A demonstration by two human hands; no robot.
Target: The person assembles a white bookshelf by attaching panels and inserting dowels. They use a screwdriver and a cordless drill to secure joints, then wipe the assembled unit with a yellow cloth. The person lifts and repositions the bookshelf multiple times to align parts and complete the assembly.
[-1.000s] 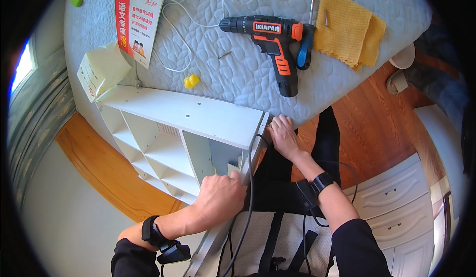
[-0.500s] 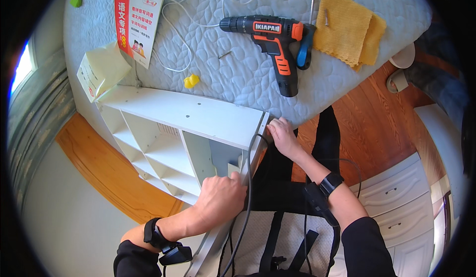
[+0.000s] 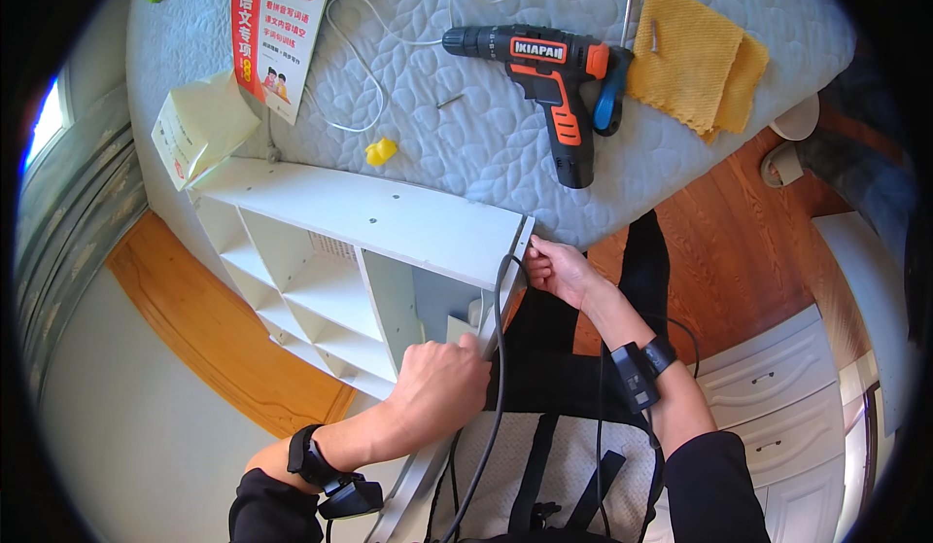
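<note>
The white shelf unit (image 3: 360, 214) lay on its side from the left to the centre of the frame, against the edge of the bed (image 3: 418, 149), with its end board (image 3: 517, 256) toward the frame's centre. Both hands were at that end. The left hand (image 3: 439, 385), low in the centre, was curled with its knuckles up beside the board; its fingertips were hidden, so I could not tell whether it gripped the edge. The right hand (image 3: 564, 271) had its fingers bent in at the board's upper corner, with little gap between them; whether they pinched anything was unclear. A narrow seam showed between the board and the top panel, so uneven pressure from the two hands could have skewed the joint or nipped a fingertip. The black cable (image 3: 500, 349) looped over that same end and could have snagged or been trapped if the board shifted. On the bed, at the upper centre, a loose screw (image 3: 450, 101) could have rolled away if the quilt was jolted, and the drill (image 3: 559, 86), resting near the screwdriver (image 3: 610, 96), might have slid with it.
</note>
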